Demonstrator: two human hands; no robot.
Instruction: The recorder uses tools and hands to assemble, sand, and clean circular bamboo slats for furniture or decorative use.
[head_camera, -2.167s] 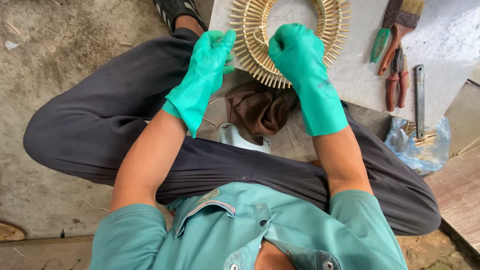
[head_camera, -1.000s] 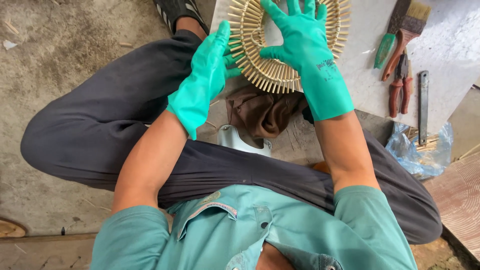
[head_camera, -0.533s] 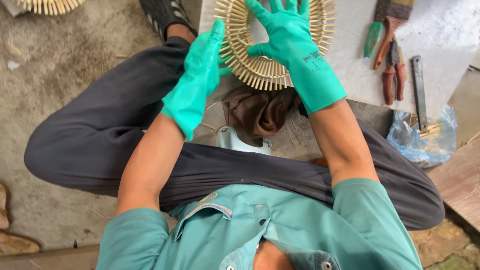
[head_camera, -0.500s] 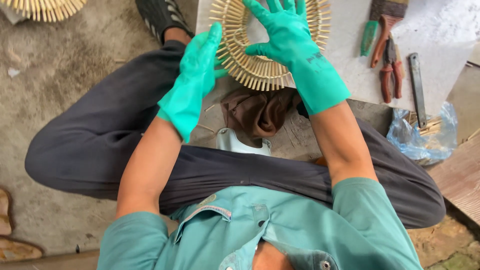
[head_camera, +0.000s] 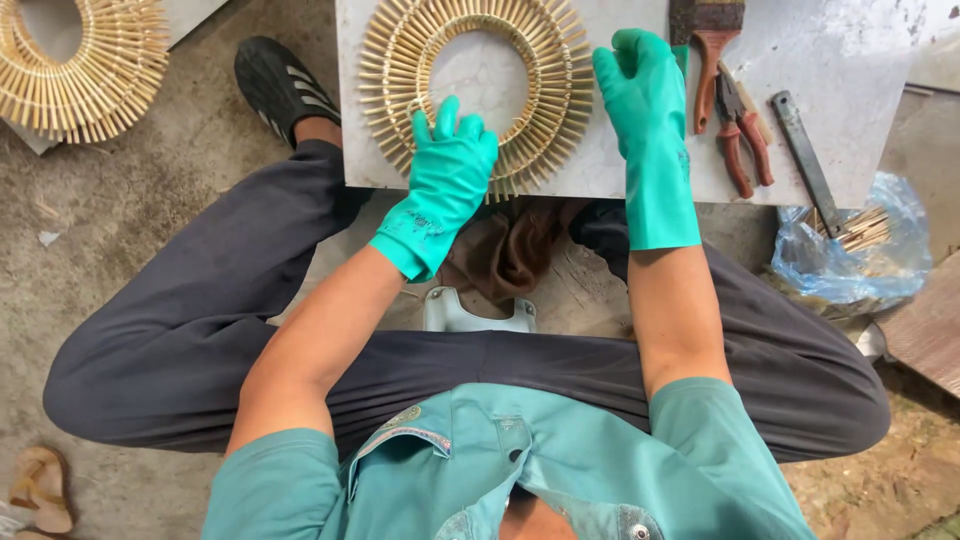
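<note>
Sunburst-shaped round bamboo-stick frame (head_camera: 478, 85) lies flat on the pale stone slab (head_camera: 820, 150), its ring of sticks seemingly complete. Gloved left hand (head_camera: 450, 165) presses spread fingers onto it; gloved right hand (head_camera: 645, 95) rests flat, open, beside the rim.

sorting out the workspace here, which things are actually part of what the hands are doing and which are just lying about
In hand:
- bamboo-stick ring, flat on the white board
- left hand, gloved, pressing on its lower edge
- right hand, gloved, at its right rim

Lying about:
- paintbrush
- red-handled pliers
- metal file
- second stick ring
- plastic bag
</note>
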